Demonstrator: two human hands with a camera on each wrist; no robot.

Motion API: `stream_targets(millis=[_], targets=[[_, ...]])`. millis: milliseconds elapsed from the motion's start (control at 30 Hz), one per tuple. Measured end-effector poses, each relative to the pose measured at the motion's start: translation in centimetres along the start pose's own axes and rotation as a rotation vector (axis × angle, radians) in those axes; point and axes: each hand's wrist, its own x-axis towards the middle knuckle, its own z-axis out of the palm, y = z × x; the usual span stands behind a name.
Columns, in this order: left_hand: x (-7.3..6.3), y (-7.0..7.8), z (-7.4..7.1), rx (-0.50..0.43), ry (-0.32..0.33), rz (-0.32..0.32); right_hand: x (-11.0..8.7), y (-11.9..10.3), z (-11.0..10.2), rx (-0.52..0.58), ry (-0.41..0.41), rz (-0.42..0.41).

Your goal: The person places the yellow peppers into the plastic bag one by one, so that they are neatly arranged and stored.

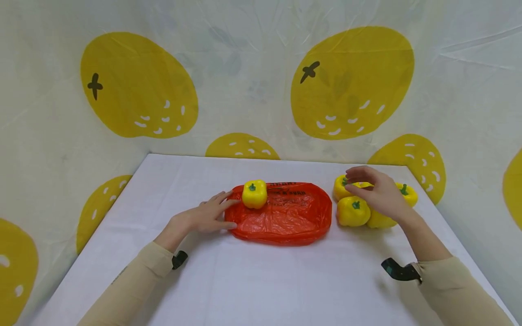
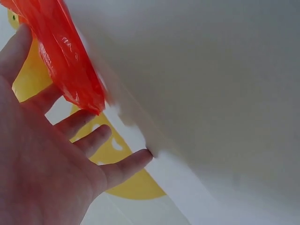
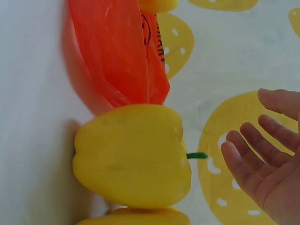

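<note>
My left hand (image 1: pixel 209 216), spread wide, touches the red bag (image 1: pixel 295 222), likely steadying it under one pepper (image 1: pixel 254 197); my empty right hand (image 1: pixel 382 194) hovers above other peppers (image 1: pixel 351 215)

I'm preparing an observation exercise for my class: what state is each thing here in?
Red plastic bag: lying crinkled; contents, if any, hidden.
Single yellow pepper: uncut, stem up, resting on the bag.
Other yellow peppers: grouped beside the bag, some partly hidden.
Left hand: fingers spread, at the bag's left end.
Right hand: holding nothing, fingers loosely bent.
Patterned backdrop: hanging, creased.
</note>
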Motion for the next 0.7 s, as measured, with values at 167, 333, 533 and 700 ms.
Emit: stream_targets(millis=[167, 333, 533, 700], targets=[[0.0, -0.1, 0.0, 0.008, 0.003, -0.002, -0.3, 0.7, -0.9, -0.015, 0.014, 0.033], [0.0, -0.3, 0.1, 0.027, -0.007, -0.020, -0.8, 1.5, -2.1, -0.037, 0.049, 0.070], [0.1, -0.3, 0.2, 0.052, -0.018, -0.032, -1.4, 3.1, -3.7, 0.018, 0.097, 0.083], [0.2, -0.3, 0.2, 0.051, -0.024, -0.031, -2.1, 4.7, -4.7, 0.099, 0.130, 0.083]])
